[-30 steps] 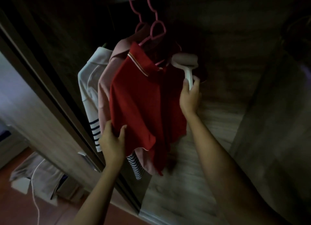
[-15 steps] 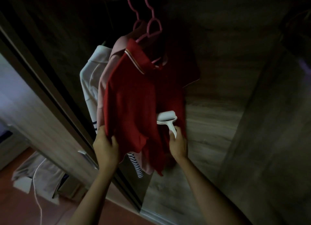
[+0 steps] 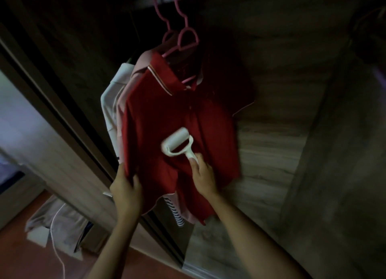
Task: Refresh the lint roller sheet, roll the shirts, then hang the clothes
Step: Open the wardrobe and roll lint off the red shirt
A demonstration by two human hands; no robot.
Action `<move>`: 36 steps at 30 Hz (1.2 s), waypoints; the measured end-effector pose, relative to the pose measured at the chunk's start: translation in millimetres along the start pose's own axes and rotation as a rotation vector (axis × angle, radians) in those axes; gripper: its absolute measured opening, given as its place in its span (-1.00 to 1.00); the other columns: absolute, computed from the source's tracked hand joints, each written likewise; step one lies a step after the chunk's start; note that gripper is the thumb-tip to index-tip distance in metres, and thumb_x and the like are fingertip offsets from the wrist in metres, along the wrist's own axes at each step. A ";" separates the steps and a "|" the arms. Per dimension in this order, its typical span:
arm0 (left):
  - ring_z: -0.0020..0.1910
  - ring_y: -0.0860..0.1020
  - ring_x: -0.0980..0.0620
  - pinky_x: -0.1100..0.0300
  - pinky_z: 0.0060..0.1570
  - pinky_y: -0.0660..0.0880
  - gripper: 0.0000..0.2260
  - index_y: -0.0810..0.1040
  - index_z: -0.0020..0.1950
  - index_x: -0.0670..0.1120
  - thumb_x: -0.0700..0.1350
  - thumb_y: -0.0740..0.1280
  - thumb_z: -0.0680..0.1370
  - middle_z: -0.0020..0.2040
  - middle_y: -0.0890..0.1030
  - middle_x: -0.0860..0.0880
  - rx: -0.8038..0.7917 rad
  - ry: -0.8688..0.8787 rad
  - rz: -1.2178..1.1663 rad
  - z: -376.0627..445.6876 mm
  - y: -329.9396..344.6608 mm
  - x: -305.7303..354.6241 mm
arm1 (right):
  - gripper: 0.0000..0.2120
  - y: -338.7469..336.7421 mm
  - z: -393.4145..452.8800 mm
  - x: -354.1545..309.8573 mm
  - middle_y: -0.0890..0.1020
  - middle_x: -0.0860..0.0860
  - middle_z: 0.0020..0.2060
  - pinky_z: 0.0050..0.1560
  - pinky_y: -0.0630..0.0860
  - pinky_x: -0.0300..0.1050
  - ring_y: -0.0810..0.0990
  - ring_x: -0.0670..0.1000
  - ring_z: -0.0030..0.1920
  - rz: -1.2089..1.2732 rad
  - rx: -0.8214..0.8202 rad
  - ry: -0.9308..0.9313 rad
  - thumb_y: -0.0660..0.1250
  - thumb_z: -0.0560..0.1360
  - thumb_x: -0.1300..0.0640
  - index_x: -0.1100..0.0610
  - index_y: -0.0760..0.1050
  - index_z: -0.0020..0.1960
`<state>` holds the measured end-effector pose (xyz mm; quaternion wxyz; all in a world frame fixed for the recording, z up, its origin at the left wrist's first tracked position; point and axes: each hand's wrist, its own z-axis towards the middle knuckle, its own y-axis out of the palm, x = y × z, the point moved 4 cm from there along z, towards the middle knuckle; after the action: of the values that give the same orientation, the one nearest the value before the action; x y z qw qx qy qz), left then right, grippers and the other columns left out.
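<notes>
A red polo shirt [image 3: 158,115] hangs on a pink hanger [image 3: 187,36] inside a dark wardrobe. Behind it hang a pale pink shirt [image 3: 142,63] and a white shirt with navy stripes [image 3: 108,103]. My left hand [image 3: 126,187] grips the red shirt's lower left edge and pulls it taut. My right hand [image 3: 203,177] holds the handle of a white lint roller [image 3: 177,143], whose drum lies against the middle of the shirt front.
The wardrobe's wooden back panel [image 3: 271,143] and side wall [image 3: 334,174] close in on the right. A dark sliding-door frame [image 3: 62,115] runs down the left. On the reddish floor lie a grey cloth [image 3: 60,220] and a white cable [image 3: 56,247].
The lint roller came down from the collar to the shirt's middle and has now shifted slightly left across the front. My left hand stays gripping the lower edge.
</notes>
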<state>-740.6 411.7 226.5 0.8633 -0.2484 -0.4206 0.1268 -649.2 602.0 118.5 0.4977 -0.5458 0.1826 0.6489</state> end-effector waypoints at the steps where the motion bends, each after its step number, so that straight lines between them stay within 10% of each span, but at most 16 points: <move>1: -0.22 0.49 -0.08 0.10 -0.17 0.35 -0.78 0.49 0.12 -0.27 -0.39 0.20 0.51 -0.16 0.53 -0.10 -0.001 -0.009 -0.010 -0.3 -0.6 0.2 | -0.81 5.5 -8.4 14.1 0.56 0.01 -0.31 -0.36 0.29 -0.19 0.51 -0.07 -0.34 -0.037 -0.044 0.036 0.09 0.63 -0.07 -0.02 0.42 0.05; 19: -0.25 0.49 -0.13 0.11 -0.21 0.31 -0.86 0.47 0.07 -0.30 -0.34 0.22 0.52 -0.22 0.52 -0.19 -0.032 -0.013 -0.053 3.5 5.5 1.4 | -0.78 -39.1 26.3 -57.1 0.42 -0.08 -0.44 -0.49 0.25 -0.34 0.43 -0.13 -0.47 0.017 0.178 -0.068 0.06 0.64 -0.02 0.05 0.41 0.08; 31: -0.16 0.52 -0.14 0.09 -0.14 0.35 -0.83 0.48 0.09 -0.29 -0.34 0.20 0.52 -0.07 0.58 -0.27 -0.054 0.014 -0.014 7.3 8.1 -0.6 | -0.74 13.6 -38.5 83.0 0.63 0.11 -0.04 -0.11 0.46 -0.01 0.60 0.17 0.00 -0.315 -0.197 0.257 0.07 0.63 -0.09 0.07 0.39 0.09; 36: -0.10 0.55 -0.22 0.07 -0.10 0.39 -0.80 0.49 0.12 -0.30 -0.32 0.20 0.53 -0.05 0.59 -0.27 -0.057 0.016 -0.001 10.6 6.7 -3.6 | -0.75 -12.5 -28.4 55.2 0.62 0.07 -0.13 -0.16 0.45 -0.04 0.59 0.11 -0.11 -0.144 0.057 0.155 0.09 0.63 -0.06 0.05 0.43 0.16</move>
<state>-751.3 419.3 226.1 0.8593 -0.2740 -0.4171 0.1124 -618.7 610.0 63.6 0.5426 -0.5917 0.1992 0.5620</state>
